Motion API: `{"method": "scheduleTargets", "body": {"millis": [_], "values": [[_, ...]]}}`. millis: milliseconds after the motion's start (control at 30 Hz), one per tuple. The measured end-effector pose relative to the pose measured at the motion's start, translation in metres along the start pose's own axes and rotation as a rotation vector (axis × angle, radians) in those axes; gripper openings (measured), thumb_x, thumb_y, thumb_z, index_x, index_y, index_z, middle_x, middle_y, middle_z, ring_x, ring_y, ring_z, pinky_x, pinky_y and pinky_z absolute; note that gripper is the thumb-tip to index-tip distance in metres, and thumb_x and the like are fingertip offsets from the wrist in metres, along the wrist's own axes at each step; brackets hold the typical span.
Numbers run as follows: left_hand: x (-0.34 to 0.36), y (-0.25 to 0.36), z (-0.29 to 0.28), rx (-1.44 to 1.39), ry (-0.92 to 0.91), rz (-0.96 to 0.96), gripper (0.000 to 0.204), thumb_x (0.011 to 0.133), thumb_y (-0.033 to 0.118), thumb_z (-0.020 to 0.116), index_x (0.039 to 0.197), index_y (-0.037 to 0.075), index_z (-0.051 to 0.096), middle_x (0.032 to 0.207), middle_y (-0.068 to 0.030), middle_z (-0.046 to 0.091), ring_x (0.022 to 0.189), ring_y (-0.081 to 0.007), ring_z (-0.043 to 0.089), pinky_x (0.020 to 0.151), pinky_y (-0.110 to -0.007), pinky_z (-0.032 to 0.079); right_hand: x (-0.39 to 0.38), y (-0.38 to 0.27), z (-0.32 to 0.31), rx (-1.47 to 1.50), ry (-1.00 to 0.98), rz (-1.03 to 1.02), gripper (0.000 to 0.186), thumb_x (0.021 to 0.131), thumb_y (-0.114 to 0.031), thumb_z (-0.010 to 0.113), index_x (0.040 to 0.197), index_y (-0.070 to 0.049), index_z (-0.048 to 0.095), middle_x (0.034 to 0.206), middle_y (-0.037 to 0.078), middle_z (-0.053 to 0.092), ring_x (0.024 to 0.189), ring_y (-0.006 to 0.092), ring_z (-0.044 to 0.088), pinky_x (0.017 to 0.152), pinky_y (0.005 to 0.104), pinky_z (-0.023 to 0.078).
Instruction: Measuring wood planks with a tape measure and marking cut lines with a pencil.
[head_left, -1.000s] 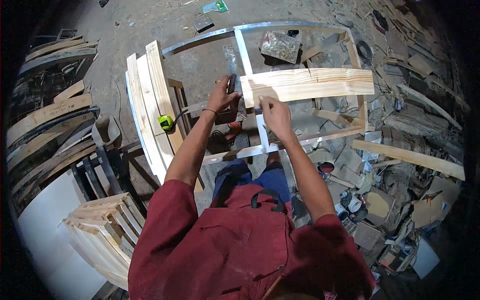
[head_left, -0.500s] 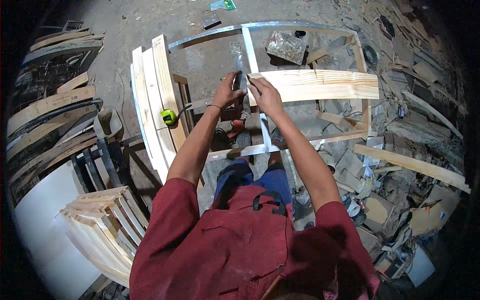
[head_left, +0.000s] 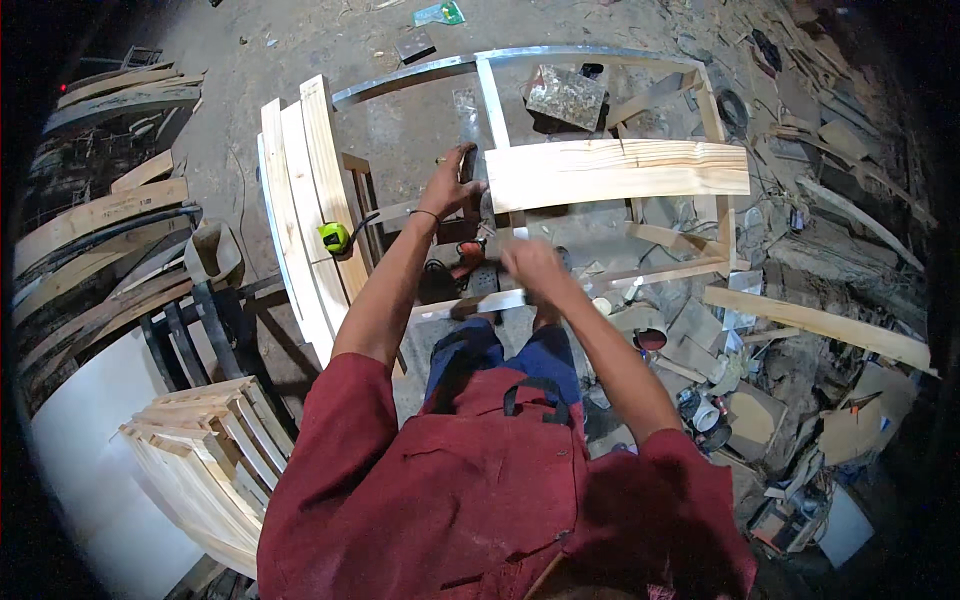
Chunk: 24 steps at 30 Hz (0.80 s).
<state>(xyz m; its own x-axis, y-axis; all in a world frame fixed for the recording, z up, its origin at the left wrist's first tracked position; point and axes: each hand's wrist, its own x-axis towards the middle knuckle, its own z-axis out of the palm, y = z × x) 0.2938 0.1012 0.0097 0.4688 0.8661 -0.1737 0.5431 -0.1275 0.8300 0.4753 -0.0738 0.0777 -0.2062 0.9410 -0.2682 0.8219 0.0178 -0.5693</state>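
Observation:
A pale planed board (head_left: 620,172) lies crosswise on a metal-topped frame (head_left: 490,95). Just off its left end, my left hand (head_left: 452,186) curls its fingers and thumb around a dark, narrow piece that I cannot make out. My right hand (head_left: 537,268) is nearer to me, below the board's left part, beside the frame's middle bar. It is closed and blurred by motion; what it holds is hidden. A red-and-black power tool (head_left: 468,255) lies below my left hand, inside the frame's outline.
Several long boards (head_left: 305,200) lie side by side at the left, with a lime-green tape measure (head_left: 333,237) on them. Slatted wooden pieces (head_left: 205,440) are stacked at the lower left. Another board (head_left: 815,325) and scrap litter the right. A speckled block (head_left: 567,96) sits within the frame.
My right hand has left the board's left end, where it held a dark, slim pencil-like stick, and moved down toward me. My left hand stays beside the board's end.

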Motion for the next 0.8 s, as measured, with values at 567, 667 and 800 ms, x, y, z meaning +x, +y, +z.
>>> {"method": "scheduleTargets", "body": {"millis": [567, 667, 800], "values": [[-0.139, 0.046, -0.049, -0.470, 0.627, -0.229, 0.038, 0.095, 0.027, 0.076, 0.119, -0.001, 0.068, 0.107, -0.0084, 0.071, 0.095, -0.0163, 0.065, 0.084, -0.029, 0.052, -0.170, 0.034, -0.003, 0.508, 0.451, 0.210, 0.028, 0.104, -0.021, 0.055, 0.105, 0.003, 0.070, 0.083, 0.014, 0.067, 0.073, 0.0241, 0.067, 0.068, 0.0339, 0.051], [-0.223, -0.017, -0.073, -0.558, 0.842, -0.382, 0.036, 0.098, 0.031, 0.071, 0.117, 0.002, 0.068, 0.103, -0.0029, 0.066, 0.089, -0.0115, 0.060, 0.071, -0.027, 0.050, -0.194, 0.039, -0.010, 0.510, 0.424, 0.283, 0.031, 0.106, -0.023, 0.053, 0.102, 0.003, 0.070, 0.081, 0.005, 0.065, 0.069, 0.0112, 0.058, 0.064, 0.0273, 0.046], [-0.308, -0.113, -0.090, -0.483, 0.964, -0.674, 0.039, 0.095, 0.029, 0.071, 0.115, -0.004, 0.067, 0.106, -0.0087, 0.069, 0.090, -0.0193, 0.062, 0.081, -0.033, 0.052, -0.221, 0.065, 0.024, 0.690, 0.442, 0.504, 0.032, 0.107, -0.026, 0.053, 0.104, 0.000, 0.071, 0.079, 0.002, 0.066, 0.061, 0.0085, 0.056, 0.057, 0.0257, 0.046]]}}
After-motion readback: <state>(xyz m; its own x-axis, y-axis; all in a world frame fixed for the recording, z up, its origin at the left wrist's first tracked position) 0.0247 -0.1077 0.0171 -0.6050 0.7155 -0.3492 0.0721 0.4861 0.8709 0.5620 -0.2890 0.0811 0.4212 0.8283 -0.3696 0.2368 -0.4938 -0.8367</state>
